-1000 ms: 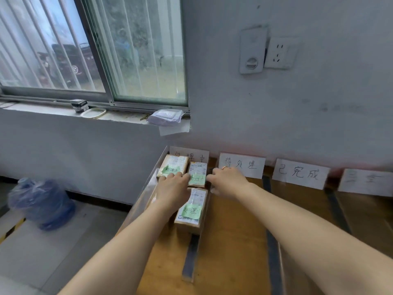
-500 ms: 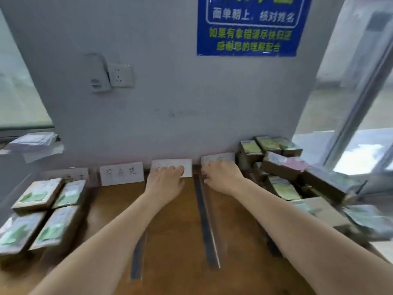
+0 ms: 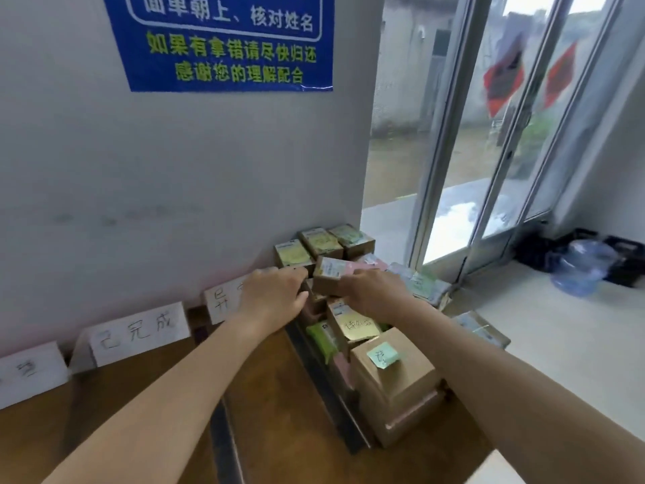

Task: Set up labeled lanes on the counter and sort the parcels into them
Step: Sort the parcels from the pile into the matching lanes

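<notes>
Now, parcel [image 3: 328,280] between the fingers [image 3: 299,273].

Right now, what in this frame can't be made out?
Head view only.
Right card: its right part is behind the left hand.
Left card: cut by the left edge, writing faint.
Green note on the near box: writing blurred.
Poster: top cut by the upper edge.
Parcel: the right hand holds it; whether the left hand grips or only touches it is lost in blur.
</notes>
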The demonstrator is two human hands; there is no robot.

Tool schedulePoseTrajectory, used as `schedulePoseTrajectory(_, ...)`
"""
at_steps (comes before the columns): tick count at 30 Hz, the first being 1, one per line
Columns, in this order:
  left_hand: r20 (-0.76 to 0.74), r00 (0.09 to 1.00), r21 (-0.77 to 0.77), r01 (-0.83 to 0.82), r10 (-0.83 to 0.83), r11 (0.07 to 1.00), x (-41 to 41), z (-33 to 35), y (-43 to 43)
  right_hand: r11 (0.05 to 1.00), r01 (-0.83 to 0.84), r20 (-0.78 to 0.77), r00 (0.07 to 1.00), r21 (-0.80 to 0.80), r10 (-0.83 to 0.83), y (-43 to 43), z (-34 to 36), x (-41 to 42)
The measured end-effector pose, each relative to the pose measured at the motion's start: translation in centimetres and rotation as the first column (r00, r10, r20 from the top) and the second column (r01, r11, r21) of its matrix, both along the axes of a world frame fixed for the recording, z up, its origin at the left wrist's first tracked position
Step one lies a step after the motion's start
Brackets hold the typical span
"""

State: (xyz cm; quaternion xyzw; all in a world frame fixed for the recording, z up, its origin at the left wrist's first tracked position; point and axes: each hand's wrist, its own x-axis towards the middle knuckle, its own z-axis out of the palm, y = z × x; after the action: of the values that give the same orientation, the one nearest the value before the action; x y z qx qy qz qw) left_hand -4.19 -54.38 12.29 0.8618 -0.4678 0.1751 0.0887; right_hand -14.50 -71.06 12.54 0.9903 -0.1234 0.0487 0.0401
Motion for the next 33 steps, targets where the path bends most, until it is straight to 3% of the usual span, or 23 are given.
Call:
schedulePoseTrajectory(8, -0.019, 0.998, 0.124, 0.058, -0.056, 0.991, 2.5, -1.8, -8.5, 0.980, 0.173, -0.067, 0.984, 0.093, -0.168, -10.7, -1.1, -0.4)
schedulePoseTrajectory(12, -0.080, 0.997, 0.176, 0.018, -0.004, 0.984, 3.3, -3.2, -11.8, 0.962, 0.266, -0.214, 0.945, 0.056, -0.249, -15.6, -3.4, 1.0)
schedulePoseTrajectory(18, -0.152, 0.979, 0.326, -0.081, 0.137, 0.942, 3.9, -5.2, -16.4, 0.951, 0.256, -0.424, 0.891, 0.173, -0.162, -19.9, -6.7, 3.3)
schedulePoseTrajectory(24, -0.149, 0.958, 0.483, -0.147, 0.247, 0.863, 4.7, -5.6, -19.3, 0.962, 0.171, -0.323, 0.942, 0.211, -0.097, -22.3, -6.9, 4.5)
schedulePoseTrajectory(30, -0.155, 0.955, 0.586, -0.119, 0.255, 0.802, 6.2, -6.1, -22.6, 0.927, 0.235, -0.190, 0.964, 0.291, -0.185, -23.8, -6.5, 5.7)
schedulePoseTrajectory(33, -0.158, 0.960, 0.648, -0.076, 0.232, 0.758, 6.8, -6.7, -23.9, 0.907, 0.276, -0.196, 0.955, 0.317, -0.222, -23.6, -7.5, 6.3)
